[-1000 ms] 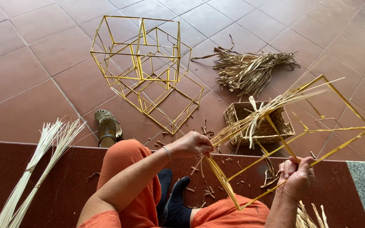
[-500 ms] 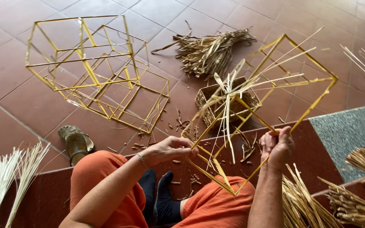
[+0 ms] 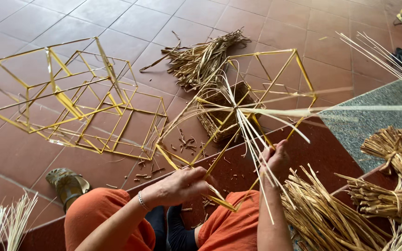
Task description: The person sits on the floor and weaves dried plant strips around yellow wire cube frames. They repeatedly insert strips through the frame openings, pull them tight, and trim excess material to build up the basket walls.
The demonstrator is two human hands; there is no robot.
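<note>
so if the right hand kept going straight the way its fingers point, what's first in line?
Probably the pale straw strands it already grips, then the yellow frame with the small woven basket behind; depth is unclear from the right hand.

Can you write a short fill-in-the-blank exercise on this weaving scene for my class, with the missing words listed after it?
1. Both hands, left hand and right hand, grip a frame whose colour is ____.
2. The left wrist wears a thin ____.
3. The sandal lies on the floor tiles to the ____ of the person's knee.
4. The person's trousers are ____.

Missing words: yellow; bracelet; left; orange
</note>
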